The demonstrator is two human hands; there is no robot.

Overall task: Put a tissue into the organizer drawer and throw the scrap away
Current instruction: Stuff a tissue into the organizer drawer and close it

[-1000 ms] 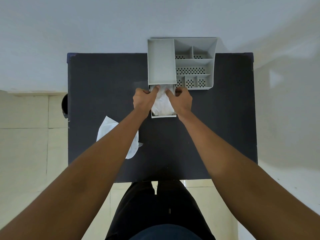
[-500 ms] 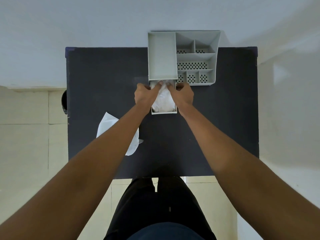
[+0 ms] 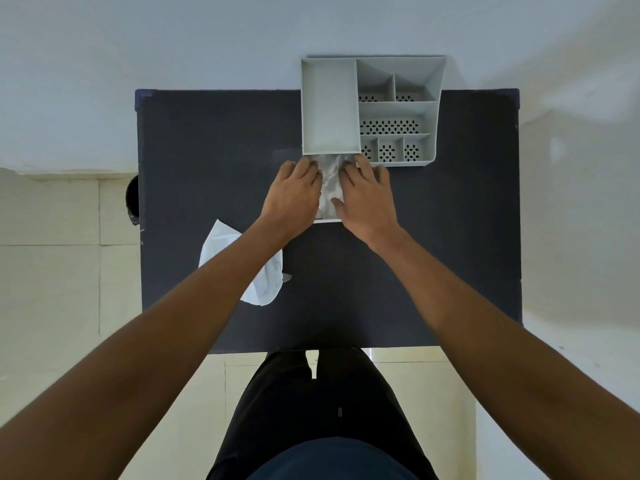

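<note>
A grey organizer (image 3: 398, 109) stands at the table's far edge, and its small drawer (image 3: 327, 221) is pulled out toward me. A crumpled white tissue (image 3: 329, 183) lies inside the drawer. My left hand (image 3: 294, 192) rests palm down over the drawer's left side, fingers stretched onto the tissue. Over the right side my right hand (image 3: 367, 199) also lies flat, fingers spread on the tissue. Neither hand grips anything. A white scrap wrapper (image 3: 266, 285) lies on the table under my left forearm, partly hidden.
The dark table (image 3: 207, 150) spans the middle of the view, with a pale wall behind it. A dark round bin (image 3: 132, 199) shows just past the table's left edge, above tiled floor. My legs stand at the table's near edge.
Both hands went from pinching the tissue at the drawer's back to lying flat, palms down, over the drawer. The tissue sits lower in the drawer.
</note>
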